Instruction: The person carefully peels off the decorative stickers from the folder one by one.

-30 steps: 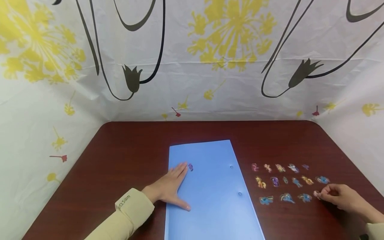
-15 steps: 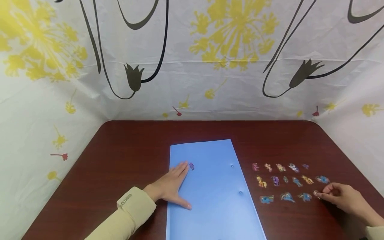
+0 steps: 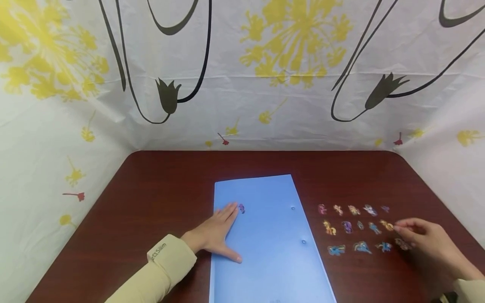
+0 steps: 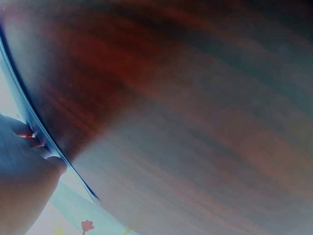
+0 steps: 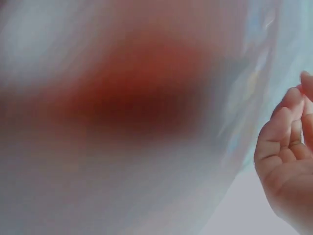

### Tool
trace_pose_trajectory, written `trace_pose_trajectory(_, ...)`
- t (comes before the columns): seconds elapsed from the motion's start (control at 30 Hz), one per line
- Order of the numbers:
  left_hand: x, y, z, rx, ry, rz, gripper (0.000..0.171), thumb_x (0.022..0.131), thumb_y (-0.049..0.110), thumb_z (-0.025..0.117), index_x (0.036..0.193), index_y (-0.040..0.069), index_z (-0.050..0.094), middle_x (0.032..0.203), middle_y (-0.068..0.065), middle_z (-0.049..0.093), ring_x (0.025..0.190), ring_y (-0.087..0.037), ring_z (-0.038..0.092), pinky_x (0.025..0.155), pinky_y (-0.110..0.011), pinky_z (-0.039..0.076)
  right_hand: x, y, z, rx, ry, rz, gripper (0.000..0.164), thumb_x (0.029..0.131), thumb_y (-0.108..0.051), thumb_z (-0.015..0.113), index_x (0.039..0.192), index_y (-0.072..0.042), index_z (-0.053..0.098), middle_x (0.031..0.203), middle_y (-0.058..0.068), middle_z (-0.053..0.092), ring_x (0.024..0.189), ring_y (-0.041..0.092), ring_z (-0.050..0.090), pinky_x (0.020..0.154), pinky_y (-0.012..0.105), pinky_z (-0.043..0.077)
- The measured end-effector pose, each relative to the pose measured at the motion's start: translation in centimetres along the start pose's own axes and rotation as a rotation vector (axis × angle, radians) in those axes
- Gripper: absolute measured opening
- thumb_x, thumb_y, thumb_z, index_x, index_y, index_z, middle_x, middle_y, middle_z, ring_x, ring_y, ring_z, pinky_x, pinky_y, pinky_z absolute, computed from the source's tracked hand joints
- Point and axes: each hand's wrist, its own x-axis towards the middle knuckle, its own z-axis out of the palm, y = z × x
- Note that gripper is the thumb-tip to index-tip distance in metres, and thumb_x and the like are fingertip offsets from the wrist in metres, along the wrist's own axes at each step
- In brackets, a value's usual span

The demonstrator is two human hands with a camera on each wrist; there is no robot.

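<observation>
My left hand (image 3: 214, 233) rests on a blue folder (image 3: 273, 261) with its fingers straight. Just past its fingertips is a small purple pony sticker (image 3: 241, 208). In the left wrist view the same hand (image 4: 24, 171) lies along the folder's edge. My right hand (image 3: 426, 240) hovers over the right end of the sticker rows, fingers loosely bent and thumb near the index finger. Nothing shows between the fingertips. They are close to an orange pony sticker (image 3: 387, 225) and above a shadowed sticker (image 3: 403, 244). The right wrist view has the hand (image 5: 288, 152) at its right edge.
Several pony stickers lie in rows right of the folder, such as a blue one (image 3: 336, 250) and a yellow-orange one (image 3: 329, 227). Two small round studs (image 3: 303, 242) show on the folder. Dark red-brown table (image 3: 163, 193) surrounds it, with a patterned cloth (image 3: 212, 75) behind.
My right hand has left the last sticker of the bottom row and moved a little up the table, now covering the blue sticker above it. The left hand stays put.
</observation>
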Motion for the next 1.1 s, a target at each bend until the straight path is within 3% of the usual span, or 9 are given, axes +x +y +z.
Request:
trace_pose_trajectory(0.1, -0.1, -0.1, 0.0, -0.009, 0.006, -0.004, 0.123, 0.056, 0.079, 0.053, 0.142, 0.004, 0.008, 0.148, -0.009, 0.001, 0.134, -0.021, 0.001, 0.105, -0.041, 0.012, 1.5, -4.2, 1.6, 0.096, 0.013, -0.148, 0.030, 0.089, -0.024, 0.055, 0.098, 0.004, 0.059, 0.066, 0.005, 0.058, 0.050, 0.013, 0.049, 0.043, 0.029, 0.041)
trace_pose_trajectory(0.2, -0.2, -0.3, 0.2, -0.013, 0.008, -0.006, 0.123, 0.055, 0.080, 0.053, 0.142, 0.004, 0.009, 0.148, -0.010, 0.001, 0.134, -0.021, 0.002, 0.105, -0.041, 0.012, 3.2, -8.8, 4.5, 0.184, -0.004, -0.323, 0.019, 0.087, -0.016, 0.057, 0.095, 0.001, 0.062, 0.071, 0.008, 0.060, 0.056, 0.013, 0.053, 0.047, 0.027, 0.043)
trace_pose_trajectory(0.33, -0.1, -0.5, 0.7, -0.015, 0.002, -0.007, 0.124, 0.055, 0.080, 0.053, 0.142, 0.004, 0.009, 0.148, -0.009, 0.000, 0.134, -0.021, 0.001, 0.105, -0.040, 0.012, 5.5, -14.9, 9.5, 0.323, -0.121, -0.419, 0.018, 0.085, -0.012, 0.059, 0.094, 0.003, 0.063, 0.078, 0.012, 0.061, 0.062, 0.014, 0.055, 0.053, 0.028, 0.047)
trace_pose_trajectory(0.4, -0.1, -0.4, 0.9, -0.018, -0.002, -0.008, 0.124, 0.055, 0.080, 0.053, 0.142, 0.003, 0.009, 0.148, -0.009, 0.000, 0.134, -0.021, 0.001, 0.105, -0.040, 0.012, 6.5, -17.6, 12.0, 0.327, -0.177, -0.454, 0.017, 0.084, -0.011, 0.061, 0.093, 0.004, 0.064, 0.080, 0.011, 0.062, 0.066, 0.013, 0.055, 0.057, 0.027, 0.048)
trace_pose_trajectory(0.5, -0.1, -0.2, 1.2, -0.023, -0.004, -0.004, 0.124, 0.055, 0.080, 0.053, 0.142, 0.003, 0.010, 0.148, -0.010, 0.001, 0.134, -0.022, 0.001, 0.105, -0.040, 0.013, 7.7, -20.5, 15.3, 0.249, -0.252, -0.503, 0.014, 0.083, -0.009, 0.061, 0.091, 0.002, 0.066, 0.082, 0.006, 0.063, 0.070, 0.012, 0.055, 0.061, 0.025, 0.047)
trace_pose_trajectory(0.63, 0.1, 0.1, 1.4, -0.021, 0.006, 0.013, 0.124, 0.055, 0.080, 0.052, 0.141, 0.002, 0.012, 0.148, -0.012, 0.003, 0.134, -0.023, 0.002, 0.105, -0.039, 0.013, 8.4, -22.8, 18.7, 0.118, -0.336, -0.498, 0.012, 0.082, -0.007, 0.062, 0.091, -0.001, 0.066, 0.081, 0.003, 0.062, 0.070, 0.012, 0.053, 0.060, 0.023, 0.046)
trace_pose_trajectory(0.77, 0.1, 0.2, 1.3, -0.011, 0.012, 0.017, 0.123, 0.055, 0.079, 0.054, 0.141, 0.001, 0.013, 0.148, -0.012, 0.004, 0.134, -0.022, 0.004, 0.105, -0.039, 0.015, 8.5, -23.9, 20.7, 0.013, -0.326, -0.528, 0.008, 0.080, -0.004, 0.063, 0.087, -0.001, 0.066, 0.079, 0.003, 0.061, 0.069, 0.012, 0.053, 0.062, 0.024, 0.047)
trace_pose_trajectory(0.93, 0.0, 0.2, 0.8, -0.002, -0.001, -0.006, 0.123, 0.055, 0.078, 0.056, 0.141, 0.002, 0.012, 0.148, -0.011, 0.003, 0.134, -0.020, 0.003, 0.105, -0.039, 0.014, 8.4, -25.1, 21.5, -0.129, -0.245, -0.567, 0.007, 0.077, -0.004, 0.067, 0.084, -0.003, 0.068, 0.079, 0.004, 0.063, 0.073, 0.013, 0.056, 0.067, 0.028, 0.048)
trace_pose_trajectory(1.1, -0.1, 0.0, 0.2, -0.001, 0.004, -0.016, 0.123, 0.055, 0.077, 0.057, 0.141, 0.001, 0.012, 0.148, -0.012, 0.004, 0.134, -0.021, 0.004, 0.105, -0.040, 0.014, 8.3, -26.4, 21.5, -0.254, -0.216, -0.587, 0.007, 0.077, -0.003, 0.067, 0.083, -0.003, 0.070, 0.079, 0.005, 0.065, 0.076, 0.016, 0.059, 0.070, 0.029, 0.048)
